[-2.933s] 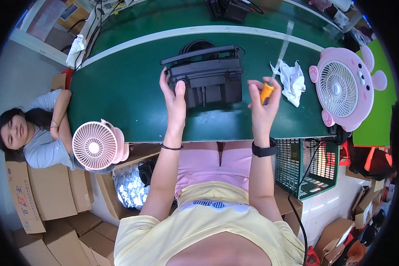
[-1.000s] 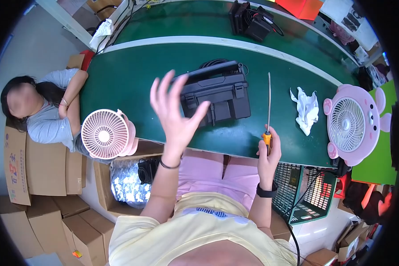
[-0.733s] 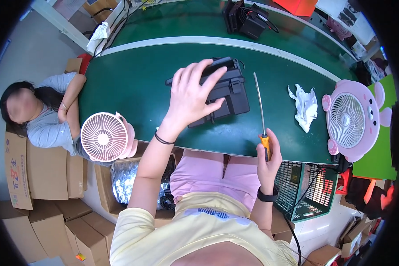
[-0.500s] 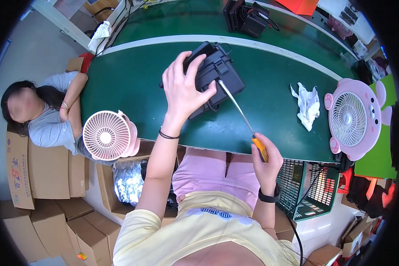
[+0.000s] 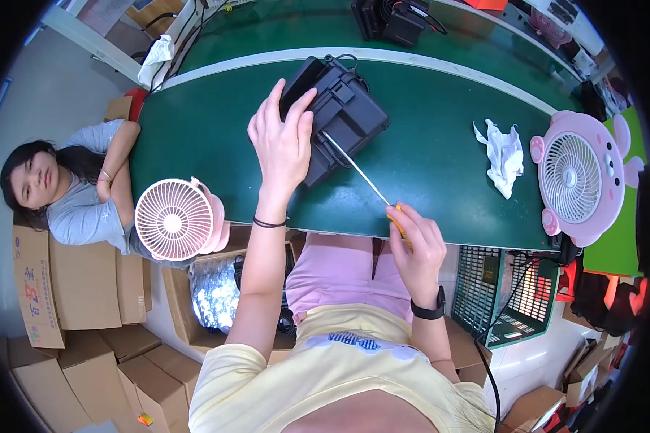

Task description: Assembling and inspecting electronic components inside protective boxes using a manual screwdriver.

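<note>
A black box-shaped device (image 5: 343,115) lies turned at an angle on the green table (image 5: 440,151). My left hand (image 5: 282,144) rests on its left side, fingers spread over the edge, holding it. My right hand (image 5: 415,242) is near the table's front edge and grips the orange handle of a long screwdriver (image 5: 357,171). The thin metal shaft slants up to the left, and its tip touches the device's top face.
A crumpled white cloth (image 5: 504,155) lies right of the device. A pink pig-shaped fan (image 5: 576,177) stands at the right edge, another pink fan (image 5: 177,220) at the front left. A seated person (image 5: 65,187) leans on the table's left end. More black devices (image 5: 393,18) sit behind.
My left hand came down from the air onto the device and turned it to an angle. My right hand tilted the screwdriver from upright until its tip met the device.
</note>
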The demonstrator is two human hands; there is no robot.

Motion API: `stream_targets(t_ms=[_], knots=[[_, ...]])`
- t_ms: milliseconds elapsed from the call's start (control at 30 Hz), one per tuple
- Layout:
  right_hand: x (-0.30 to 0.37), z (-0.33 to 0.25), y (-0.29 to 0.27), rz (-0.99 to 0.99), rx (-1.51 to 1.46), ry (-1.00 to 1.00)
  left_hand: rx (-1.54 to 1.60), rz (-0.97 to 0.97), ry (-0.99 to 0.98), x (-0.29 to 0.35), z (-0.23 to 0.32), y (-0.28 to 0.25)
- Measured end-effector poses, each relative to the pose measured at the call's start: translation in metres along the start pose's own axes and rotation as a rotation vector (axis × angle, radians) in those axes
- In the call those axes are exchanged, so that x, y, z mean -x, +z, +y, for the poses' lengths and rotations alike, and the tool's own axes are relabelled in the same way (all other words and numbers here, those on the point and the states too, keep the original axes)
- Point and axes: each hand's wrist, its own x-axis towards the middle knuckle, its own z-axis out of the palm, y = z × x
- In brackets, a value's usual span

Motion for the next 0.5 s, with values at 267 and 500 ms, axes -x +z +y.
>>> stream_targets(t_ms=[267, 500], knots=[[0.0, -0.007, 0.003, 0.008, 0.114, -0.056, 0.091, 0.034, -0.033, 0.001, -0.003, 0.002], [-0.007, -0.018, -0.009, -0.175, -0.281, 0.158, 0.013, 0.035, -0.014, 0.005, -0.001, 0.0]])
